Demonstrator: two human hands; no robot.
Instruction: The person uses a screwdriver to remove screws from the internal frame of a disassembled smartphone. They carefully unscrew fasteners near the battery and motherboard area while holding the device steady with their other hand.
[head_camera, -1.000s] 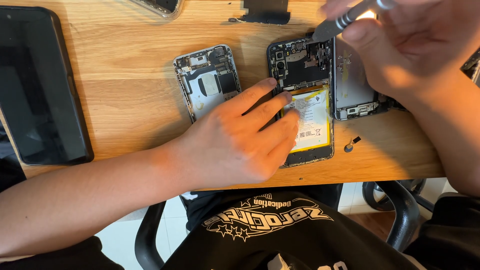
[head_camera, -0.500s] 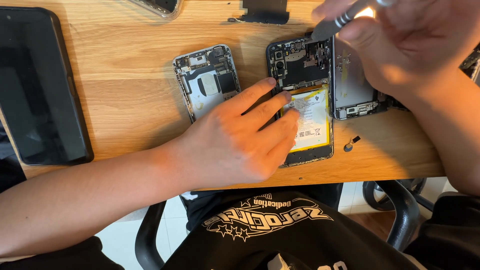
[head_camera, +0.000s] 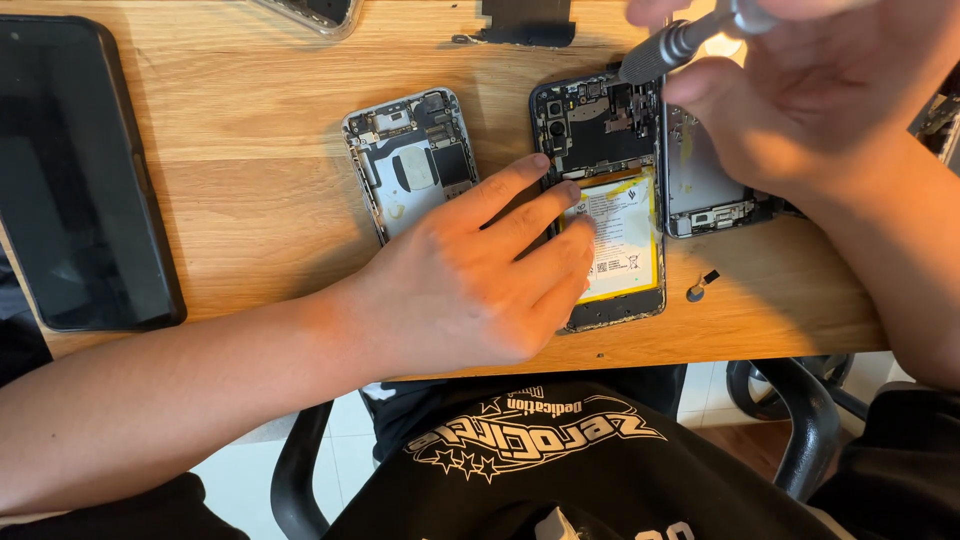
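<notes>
Two hands are seen at work: the left hand (head_camera: 470, 290), fingers spread flat, is pressed on an opened phone (head_camera: 605, 200) (battery exposed) on the wooden surface (head_camera: 250, 150); a screwdriver (head_camera: 680, 45) is gripped by the right hand (head_camera: 800, 100) above it.

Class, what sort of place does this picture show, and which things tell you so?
Probably a phone repair desk: an opened phone with its battery showing, a second stripped phone, and a screwdriver in the right hand over a wooden table.

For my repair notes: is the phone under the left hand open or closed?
Open: the phone lies without back cover, circuit board and battery exposed.
</notes>
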